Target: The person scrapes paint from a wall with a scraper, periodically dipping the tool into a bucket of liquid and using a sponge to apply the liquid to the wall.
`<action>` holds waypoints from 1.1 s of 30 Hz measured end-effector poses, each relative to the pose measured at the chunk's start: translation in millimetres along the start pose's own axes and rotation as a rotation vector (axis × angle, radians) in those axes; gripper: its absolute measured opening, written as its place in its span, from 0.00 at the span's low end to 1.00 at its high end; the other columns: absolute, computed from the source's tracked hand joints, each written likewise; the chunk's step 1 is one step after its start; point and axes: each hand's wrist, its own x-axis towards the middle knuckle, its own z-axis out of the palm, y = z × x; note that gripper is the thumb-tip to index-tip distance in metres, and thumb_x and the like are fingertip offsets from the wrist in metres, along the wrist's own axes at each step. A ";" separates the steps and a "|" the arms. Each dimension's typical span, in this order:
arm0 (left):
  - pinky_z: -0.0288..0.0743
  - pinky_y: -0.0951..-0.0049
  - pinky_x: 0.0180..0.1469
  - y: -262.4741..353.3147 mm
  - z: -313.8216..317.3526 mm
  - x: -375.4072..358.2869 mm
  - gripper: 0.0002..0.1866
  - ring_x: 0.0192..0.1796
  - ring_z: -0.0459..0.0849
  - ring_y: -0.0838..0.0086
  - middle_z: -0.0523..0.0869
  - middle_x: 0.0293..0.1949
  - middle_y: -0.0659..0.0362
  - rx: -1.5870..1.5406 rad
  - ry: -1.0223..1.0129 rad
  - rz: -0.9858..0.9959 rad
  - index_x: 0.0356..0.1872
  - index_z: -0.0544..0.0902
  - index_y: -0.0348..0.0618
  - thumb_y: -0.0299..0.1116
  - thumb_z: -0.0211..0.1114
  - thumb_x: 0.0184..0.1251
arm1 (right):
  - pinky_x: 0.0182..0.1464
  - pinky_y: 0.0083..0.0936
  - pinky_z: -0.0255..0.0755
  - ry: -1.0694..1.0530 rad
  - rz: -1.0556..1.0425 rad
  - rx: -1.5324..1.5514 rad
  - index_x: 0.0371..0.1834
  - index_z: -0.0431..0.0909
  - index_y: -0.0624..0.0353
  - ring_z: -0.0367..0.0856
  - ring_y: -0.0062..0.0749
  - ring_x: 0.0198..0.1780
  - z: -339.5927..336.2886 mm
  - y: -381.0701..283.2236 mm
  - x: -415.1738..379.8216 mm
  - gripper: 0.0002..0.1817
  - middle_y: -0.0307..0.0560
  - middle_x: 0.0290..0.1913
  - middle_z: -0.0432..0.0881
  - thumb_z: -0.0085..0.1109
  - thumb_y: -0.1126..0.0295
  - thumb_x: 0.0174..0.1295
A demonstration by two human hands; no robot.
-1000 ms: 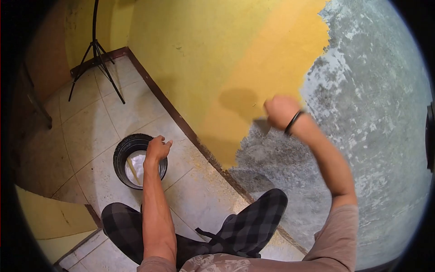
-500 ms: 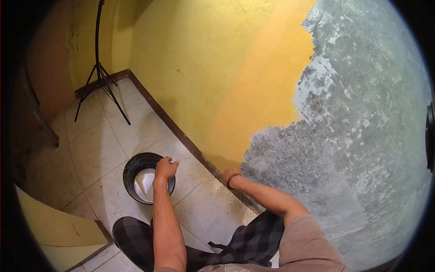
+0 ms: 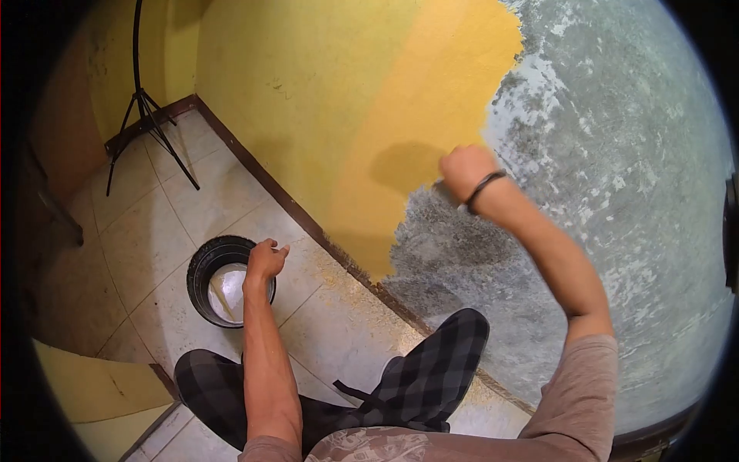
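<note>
A black bucket (image 3: 202, 266) stands on the tiled floor, with whitish material and a pale stick-like piece inside. My left hand (image 3: 266, 260) is over the bucket's right rim, fingers partly spread, with nothing seen in it. My right hand (image 3: 468, 171), with a dark band at the wrist, is raised by the wall, closed around something dark that I cannot make out. Beside it, yellow paint (image 3: 431, 85) meets a ragged edge of bare grey wall (image 3: 585, 185).
A black tripod stand (image 3: 140, 96) is at the upper left. Brown skirting (image 3: 285, 196) runs along the wall's foot, with yellowish flakes (image 3: 335, 273) scattered on the tiles near it. A low yellow partition (image 3: 108, 381) is at the lower left.
My right hand has risen from near the skirting to higher on the wall, at the paint's edge. My left hand stays at the bucket. The view has shifted slightly.
</note>
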 end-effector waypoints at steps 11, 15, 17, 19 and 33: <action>0.75 0.62 0.53 4.3 -28.1 -19.0 0.22 0.49 0.84 0.52 0.85 0.43 0.41 -0.040 0.020 -0.090 0.44 0.84 0.32 0.44 0.64 0.60 | 0.44 0.38 0.78 -0.398 -0.254 0.402 0.41 0.86 0.51 0.85 0.39 0.48 248.0 -276.7 -39.5 0.14 0.46 0.45 0.86 0.49 0.66 0.64; 0.74 0.59 0.53 -31.5 -26.9 -3.7 0.20 0.49 0.83 0.50 0.85 0.42 0.41 0.144 0.068 -0.114 0.38 0.86 0.34 0.45 0.61 0.62 | 0.41 0.37 0.79 -0.331 -0.330 0.449 0.39 0.86 0.57 0.86 0.40 0.44 148.7 -250.2 -40.0 0.12 0.50 0.42 0.86 0.52 0.69 0.60; 0.74 0.59 0.53 -29.8 -35.1 -6.6 0.20 0.49 0.83 0.49 0.85 0.42 0.40 0.131 0.115 -0.194 0.38 0.86 0.34 0.45 0.60 0.62 | 0.33 0.35 0.79 -0.026 -0.300 0.561 0.32 0.84 0.58 0.86 0.43 0.37 116.2 -242.7 -32.5 0.10 0.53 0.34 0.85 0.52 0.69 0.57; 0.74 0.57 0.52 -39.5 -41.8 -2.2 0.22 0.48 0.83 0.47 0.84 0.40 0.38 0.071 0.250 -0.287 0.36 0.86 0.33 0.46 0.59 0.62 | 0.31 0.36 0.78 0.329 -0.309 0.680 0.32 0.81 0.59 0.83 0.42 0.35 69.2 -239.1 -34.6 0.08 0.51 0.31 0.83 0.53 0.69 0.56; 0.72 0.65 0.21 -87.3 -60.2 -1.5 0.21 0.21 0.80 0.64 0.84 0.26 0.47 -0.318 0.381 -0.561 0.27 0.86 0.31 0.43 0.62 0.64 | 0.43 0.36 0.81 -0.268 -0.560 0.751 0.47 0.85 0.54 0.84 0.41 0.50 70.8 -461.8 35.4 0.15 0.48 0.49 0.85 0.51 0.67 0.63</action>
